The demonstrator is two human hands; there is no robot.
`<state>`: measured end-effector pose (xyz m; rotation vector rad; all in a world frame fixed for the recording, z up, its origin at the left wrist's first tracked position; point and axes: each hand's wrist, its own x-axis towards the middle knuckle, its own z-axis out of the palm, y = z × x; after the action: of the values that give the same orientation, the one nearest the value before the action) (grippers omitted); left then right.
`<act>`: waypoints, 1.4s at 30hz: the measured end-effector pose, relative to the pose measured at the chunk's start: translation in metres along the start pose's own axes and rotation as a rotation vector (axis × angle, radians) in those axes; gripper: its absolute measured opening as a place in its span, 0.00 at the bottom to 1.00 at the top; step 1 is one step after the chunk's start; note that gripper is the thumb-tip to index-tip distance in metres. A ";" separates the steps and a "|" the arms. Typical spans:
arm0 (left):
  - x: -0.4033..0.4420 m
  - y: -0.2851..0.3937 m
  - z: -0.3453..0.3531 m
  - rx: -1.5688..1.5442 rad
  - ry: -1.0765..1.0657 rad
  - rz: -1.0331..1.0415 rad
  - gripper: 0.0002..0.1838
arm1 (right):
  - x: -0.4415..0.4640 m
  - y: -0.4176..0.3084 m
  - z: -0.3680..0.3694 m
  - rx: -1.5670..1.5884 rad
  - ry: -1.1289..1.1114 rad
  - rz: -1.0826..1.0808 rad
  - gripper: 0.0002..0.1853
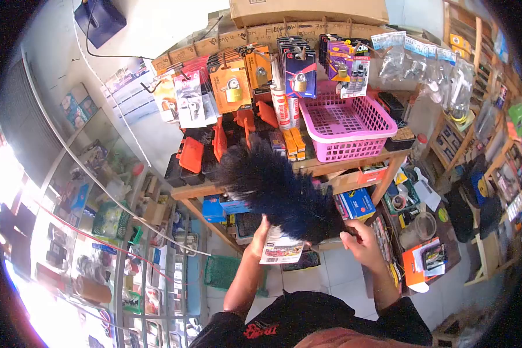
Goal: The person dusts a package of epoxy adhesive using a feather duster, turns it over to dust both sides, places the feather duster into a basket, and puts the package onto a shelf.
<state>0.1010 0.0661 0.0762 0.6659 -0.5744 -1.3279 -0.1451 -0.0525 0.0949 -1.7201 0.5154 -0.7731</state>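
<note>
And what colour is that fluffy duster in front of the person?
The fluffy duster looks very dark, black to navy blue; the head view shows it best.

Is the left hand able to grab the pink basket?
Probably not: the left hand holds a white printed item, and the dark fluffy duster is between it and the pink basket.

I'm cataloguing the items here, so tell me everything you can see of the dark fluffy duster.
The duster is thick, long and blue-black, with soft, shaggy fibres that look feathery or synthetic. It slants from upper left to lower right, in front of the wooden table. The right hand is at its lower-right end; no handle is clearly visible. The left hand holds a printed card at its lower edge; whether these touch the fibres is unclear.
</note>
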 end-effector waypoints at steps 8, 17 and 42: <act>0.010 0.021 0.016 -0.325 0.118 0.377 0.38 | -0.021 0.027 0.034 -0.044 -0.048 -0.010 0.13; -0.001 0.042 0.042 -0.372 -0.017 0.641 0.33 | -0.049 0.041 0.069 0.135 -0.065 0.105 0.12; -0.044 0.064 -0.010 -0.411 0.083 0.600 0.35 | -0.118 0.016 0.154 0.213 0.006 0.301 0.12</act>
<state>0.1446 0.1177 0.1160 0.1800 -0.3735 -0.8097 -0.1139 0.1277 0.0275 -1.4036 0.6544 -0.5941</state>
